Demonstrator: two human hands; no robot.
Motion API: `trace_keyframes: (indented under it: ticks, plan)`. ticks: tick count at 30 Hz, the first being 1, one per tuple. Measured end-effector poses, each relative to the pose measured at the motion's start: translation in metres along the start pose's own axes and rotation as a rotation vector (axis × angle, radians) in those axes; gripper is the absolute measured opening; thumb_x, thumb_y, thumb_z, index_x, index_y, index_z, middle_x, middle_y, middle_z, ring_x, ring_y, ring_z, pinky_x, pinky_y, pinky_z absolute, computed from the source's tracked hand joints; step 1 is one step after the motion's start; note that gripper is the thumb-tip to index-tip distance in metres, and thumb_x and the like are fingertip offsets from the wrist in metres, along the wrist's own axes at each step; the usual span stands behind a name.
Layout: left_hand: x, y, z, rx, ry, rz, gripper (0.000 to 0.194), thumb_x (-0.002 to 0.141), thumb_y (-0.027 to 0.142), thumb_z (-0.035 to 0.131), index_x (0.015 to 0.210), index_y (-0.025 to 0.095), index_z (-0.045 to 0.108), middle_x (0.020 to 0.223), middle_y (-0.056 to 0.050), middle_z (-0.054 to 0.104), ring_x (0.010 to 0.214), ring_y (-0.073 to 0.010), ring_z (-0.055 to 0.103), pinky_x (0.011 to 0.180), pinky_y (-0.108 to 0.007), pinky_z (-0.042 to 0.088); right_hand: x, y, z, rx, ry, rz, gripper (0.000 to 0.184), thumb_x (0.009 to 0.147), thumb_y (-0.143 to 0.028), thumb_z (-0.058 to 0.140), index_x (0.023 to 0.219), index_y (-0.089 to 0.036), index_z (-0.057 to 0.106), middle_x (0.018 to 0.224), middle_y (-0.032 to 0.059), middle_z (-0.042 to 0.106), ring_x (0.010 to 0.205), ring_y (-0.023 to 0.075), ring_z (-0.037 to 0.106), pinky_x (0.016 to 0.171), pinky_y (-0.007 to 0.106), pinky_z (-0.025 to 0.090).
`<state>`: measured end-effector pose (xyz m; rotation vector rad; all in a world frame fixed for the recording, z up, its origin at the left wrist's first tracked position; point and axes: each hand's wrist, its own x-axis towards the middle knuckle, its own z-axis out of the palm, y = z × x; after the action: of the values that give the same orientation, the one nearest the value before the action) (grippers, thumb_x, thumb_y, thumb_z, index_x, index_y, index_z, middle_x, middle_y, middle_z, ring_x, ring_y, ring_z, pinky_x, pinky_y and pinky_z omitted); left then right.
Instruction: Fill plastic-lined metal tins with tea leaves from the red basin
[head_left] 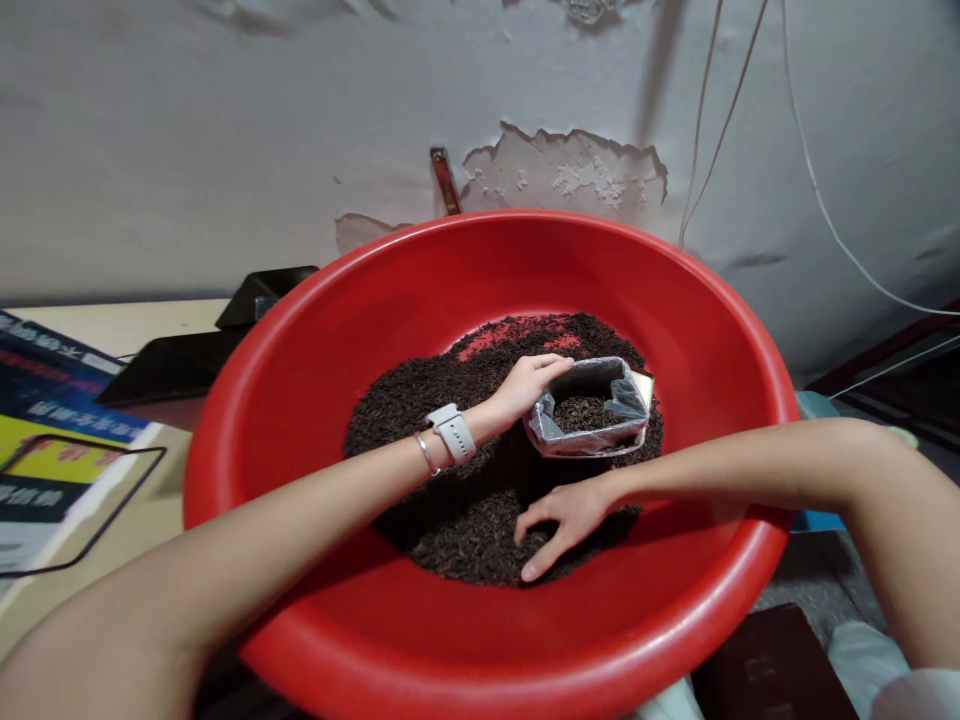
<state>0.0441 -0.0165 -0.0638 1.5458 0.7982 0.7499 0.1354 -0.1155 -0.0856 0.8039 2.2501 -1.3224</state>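
Observation:
A wide red plastic basin (465, 660) holds a layer of dark, dry loose leaves that look like tea (465, 545). Among them stands a box lined with a clear plastic bag (592, 443), its mouth upward, with some of the same leaves inside. My left hand (529, 388) grips the left rim of this lined box, its fingers along the edge. Below the box, my right hand (566, 520) rests low over the leaves with fingers spread and bent, the thumb and fingertips at the leaf surface. Nothing shows in its grasp.
Behind the basin rises a wall (225, 150) with peeling paint and hanging cables (806, 150). A red strip-like object (445, 180) leans there. At left, black trays (180, 365) and printed sheets (60, 400) lie on a table. A dark brown box (772, 665) sits at lower right.

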Motion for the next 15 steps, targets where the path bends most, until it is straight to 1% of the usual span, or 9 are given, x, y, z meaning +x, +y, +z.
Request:
trace_keyframes:
  ticks: [3, 6, 8, 10, 13, 15]
  plan:
    - [-0.001, 0.002, 0.001, -0.015, 0.013, -0.019, 0.033, 0.067, 0.047, 0.062, 0.075, 0.016, 0.068, 0.078, 0.000, 0.067, 0.079, -0.0174, 0.056, 0.074, -0.027, 0.041, 0.001, -0.005, 0.007, -0.112, -0.057, 0.008, 0.062, 0.083, -0.061, 0.040, 0.124, -0.015, 0.051, 0.116, 0.0118, 0.059, 0.110, 0.0255, 0.054, 0.094, 0.034, 0.039]
    - [-0.001, 0.003, 0.001, -0.014, 0.033, -0.027, 0.033, 0.064, 0.048, 0.063, 0.070, 0.015, 0.066, 0.073, 0.000, 0.064, 0.075, -0.0163, 0.053, 0.072, -0.027, 0.040, 0.002, -0.009, 0.017, -0.221, -0.003, 0.071, 0.056, 0.088, -0.057, 0.032, 0.117, -0.016, 0.057, 0.103, 0.0131, 0.065, 0.098, 0.0267, 0.061, 0.080, 0.036, 0.046]
    - [0.000, 0.002, 0.001, -0.009, 0.041, -0.029, 0.033, 0.063, 0.048, 0.064, 0.068, 0.015, 0.064, 0.071, 0.001, 0.062, 0.073, -0.0157, 0.052, 0.072, -0.027, 0.039, 0.002, -0.013, 0.019, -0.284, 0.057, 0.116, 0.054, 0.087, -0.057, 0.032, 0.111, -0.017, 0.061, 0.097, 0.0141, 0.067, 0.090, 0.0281, 0.064, 0.069, 0.037, 0.048]
    - [0.000, 0.001, 0.001, -0.011, 0.041, -0.034, 0.033, 0.063, 0.048, 0.063, 0.067, 0.015, 0.063, 0.069, 0.001, 0.061, 0.072, -0.0155, 0.051, 0.072, -0.027, 0.038, -0.001, -0.020, 0.015, -0.348, 0.134, 0.097, 0.052, 0.087, -0.055, 0.033, 0.105, -0.017, 0.064, 0.090, 0.0145, 0.068, 0.083, 0.0281, 0.065, 0.064, 0.036, 0.047]
    - [0.000, 0.002, 0.001, -0.013, 0.032, -0.027, 0.033, 0.064, 0.047, 0.062, 0.068, 0.015, 0.063, 0.069, 0.001, 0.060, 0.072, -0.0154, 0.050, 0.071, -0.027, 0.039, -0.012, -0.037, 0.001, -0.424, 0.303, 0.011, 0.050, 0.089, -0.052, 0.030, 0.099, -0.017, 0.064, 0.079, 0.0123, 0.067, 0.072, 0.0248, 0.064, 0.060, 0.033, 0.044]
    - [-0.001, 0.003, 0.001, -0.010, 0.030, -0.012, 0.033, 0.065, 0.047, 0.061, 0.071, 0.015, 0.065, 0.072, 0.001, 0.062, 0.073, -0.0157, 0.051, 0.072, -0.027, 0.039, -0.023, -0.048, -0.013, -0.457, 0.419, -0.030, 0.048, 0.090, -0.050, 0.030, 0.094, -0.016, 0.064, 0.069, 0.0091, 0.065, 0.062, 0.0206, 0.061, 0.057, 0.029, 0.040]
